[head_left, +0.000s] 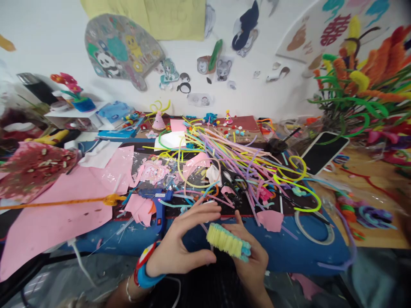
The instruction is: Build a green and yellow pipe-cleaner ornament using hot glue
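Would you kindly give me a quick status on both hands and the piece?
Right hand gripping yellow fuzzy coil. Left hand open, thumb beside the coil. Loose pipe cleaners and glue gun just beyond.

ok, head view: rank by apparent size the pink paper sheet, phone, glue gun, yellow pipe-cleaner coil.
1. pink paper sheet, by far
2. phone
3. glue gun and yellow pipe-cleaner coil: look alike; the coil is nearer the camera, so unranked

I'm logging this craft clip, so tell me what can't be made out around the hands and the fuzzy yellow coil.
- Head view: the yellow coil's underside, covered by the right hand holding it.
- Whether the left hand touches the coil: too close to tell.
- The scissors, half buried under pipe cleaners.
- The glue gun's nozzle, under pink paper.
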`<state>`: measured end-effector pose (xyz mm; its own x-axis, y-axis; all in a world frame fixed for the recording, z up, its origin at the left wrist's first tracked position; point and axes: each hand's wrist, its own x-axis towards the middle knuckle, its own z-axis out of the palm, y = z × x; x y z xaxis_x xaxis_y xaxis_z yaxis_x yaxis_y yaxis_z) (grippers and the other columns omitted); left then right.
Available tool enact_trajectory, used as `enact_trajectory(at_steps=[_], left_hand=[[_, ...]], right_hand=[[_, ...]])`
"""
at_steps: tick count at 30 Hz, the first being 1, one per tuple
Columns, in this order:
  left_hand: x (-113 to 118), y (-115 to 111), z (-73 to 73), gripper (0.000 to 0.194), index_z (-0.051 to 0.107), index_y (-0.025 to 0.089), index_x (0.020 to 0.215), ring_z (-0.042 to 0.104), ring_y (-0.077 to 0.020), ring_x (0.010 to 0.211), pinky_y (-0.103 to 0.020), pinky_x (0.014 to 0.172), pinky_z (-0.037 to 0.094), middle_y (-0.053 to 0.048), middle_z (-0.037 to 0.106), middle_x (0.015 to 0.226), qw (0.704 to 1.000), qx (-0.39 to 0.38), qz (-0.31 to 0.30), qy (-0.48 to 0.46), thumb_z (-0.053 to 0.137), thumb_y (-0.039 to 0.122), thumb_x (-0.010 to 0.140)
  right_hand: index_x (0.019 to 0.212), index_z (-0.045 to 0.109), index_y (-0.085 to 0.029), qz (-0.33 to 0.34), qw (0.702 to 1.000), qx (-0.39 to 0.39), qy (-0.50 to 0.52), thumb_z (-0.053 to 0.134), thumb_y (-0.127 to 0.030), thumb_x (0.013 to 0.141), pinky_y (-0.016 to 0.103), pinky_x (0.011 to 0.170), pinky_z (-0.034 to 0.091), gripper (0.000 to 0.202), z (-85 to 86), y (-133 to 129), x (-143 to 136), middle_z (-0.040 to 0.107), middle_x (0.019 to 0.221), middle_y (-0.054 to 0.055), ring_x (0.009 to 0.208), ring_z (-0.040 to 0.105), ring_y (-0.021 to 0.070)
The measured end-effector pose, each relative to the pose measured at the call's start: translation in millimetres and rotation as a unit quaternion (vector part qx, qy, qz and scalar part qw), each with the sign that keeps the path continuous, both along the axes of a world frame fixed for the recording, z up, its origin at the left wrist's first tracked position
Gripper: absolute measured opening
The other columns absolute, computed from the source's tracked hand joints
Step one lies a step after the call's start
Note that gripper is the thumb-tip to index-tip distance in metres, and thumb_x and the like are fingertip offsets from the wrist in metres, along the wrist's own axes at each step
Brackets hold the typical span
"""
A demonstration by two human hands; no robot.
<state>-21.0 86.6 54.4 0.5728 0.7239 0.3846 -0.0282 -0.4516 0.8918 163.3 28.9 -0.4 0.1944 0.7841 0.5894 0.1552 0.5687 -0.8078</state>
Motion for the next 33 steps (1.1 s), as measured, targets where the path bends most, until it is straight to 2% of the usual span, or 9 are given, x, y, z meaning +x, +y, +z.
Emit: enact_trajectory(at_steps=[2,5,14,18,20,24,26,30,33], left_hand=[[3,-2,-2.8,0.051,0.063,0.027,0.126,0.060,-0.0295,0.121,-0.052,0.115,0.032,-0.009,0.070,0.122,0.999,0.019,0.017,-0.022,0.076,0.040,0.079],[8,-4,-6.1,0.041,0.069,0.025,0.117,0.066,-0.0280,0.111,-0.052,0.112,0.038,-0.008,0.075,0.108,0.997,0.023,0.045,-0.054,0.077,0.038,0.079],[17,-9,-4.0,0.026,0.074,0.021,0.102,0.071,-0.0267,0.098,-0.055,0.111,0.038,-0.008,0.078,0.095,0.994,0.019,0.082,-0.065,0.076,0.035,0.080],[17,-8,-6.0,0.021,0.074,0.021,0.098,0.072,-0.0257,0.096,-0.055,0.114,0.035,-0.007,0.078,0.094,0.994,-0.004,0.087,-0.066,0.076,0.032,0.080],[16,-8,-10.1,0.029,0.074,0.021,0.100,0.072,-0.0268,0.098,-0.055,0.114,0.033,-0.008,0.078,0.096,0.995,-0.020,0.073,-0.066,0.077,0.039,0.078],[12,-10,-17.9,0.078,0.060,0.023,0.131,0.064,-0.0327,0.116,-0.054,0.115,0.032,-0.012,0.072,0.118,0.997,-0.031,0.051,-0.053,0.077,0.061,0.065],[13,-12,-17.8,0.080,0.053,0.025,0.138,0.063,-0.0309,0.118,-0.050,0.113,0.036,-0.012,0.068,0.126,0.995,0.031,0.083,-0.048,0.077,0.057,0.069],[17,-13,-10.7,0.048,0.061,0.022,0.128,0.065,-0.0233,0.116,-0.043,0.113,0.039,-0.008,0.074,0.115,0.952,0.279,0.129,-0.013,0.074,0.024,0.082],[20,-14,-7.8,0.041,0.062,0.021,0.124,0.066,-0.0212,0.115,-0.040,0.112,0.041,-0.005,0.077,0.106,0.924,0.353,0.140,0.037,0.067,0.013,0.085]], right_hand=[[0.105,0.069,-0.027,0.012,1.000,-0.013,0.010,0.066,-0.022,0.088,0.058,0.104,0.048,0.018,3.2,0,-2,0.078,0.095,0.002,0.083,0.075,0.0225],[0.105,0.070,-0.027,0.023,0.999,-0.020,0.021,0.067,-0.025,0.087,0.056,0.102,0.051,0.018,6.2,0,-5,0.078,0.092,0.002,0.081,0.076,0.0221],[0.102,0.070,-0.027,0.020,0.999,-0.025,0.028,0.069,-0.025,0.085,0.058,0.102,0.050,0.017,1.1,-2,-4,0.079,0.092,0.002,0.080,0.076,0.0230],[0.103,0.071,-0.027,0.023,0.999,-0.038,0.025,0.069,-0.024,0.085,0.053,0.098,0.054,0.018,3.7,-2,-4,0.079,0.090,0.001,0.077,0.076,0.0224],[0.103,0.072,-0.027,0.016,0.998,-0.056,0.026,0.069,-0.027,0.085,0.050,0.093,0.057,0.018,3.8,-4,-5,0.079,0.090,0.002,0.077,0.077,0.0240],[0.099,0.073,-0.025,0.012,0.993,-0.098,0.059,0.072,-0.032,0.083,0.043,0.083,0.061,0.018,-0.9,-10,-7,0.079,0.088,0.006,0.089,0.076,0.0299],[0.098,0.074,-0.024,0.018,0.989,-0.126,0.081,0.073,-0.032,0.082,0.040,0.081,0.061,0.018,-4.8,-13,-9,0.079,0.091,0.008,0.099,0.073,0.0313],[0.100,0.075,-0.023,0.021,0.980,-0.159,0.119,0.073,-0.030,0.083,0.034,0.080,0.061,0.019,-12.4,-17,-12,0.074,0.114,0.013,0.110,0.069,0.0289],[0.104,0.075,-0.023,0.014,0.977,-0.169,0.130,0.074,-0.027,0.082,0.034,0.084,0.060,0.023,-16.2,-19,-14,0.070,0.122,0.013,0.108,0.070,0.0275]])
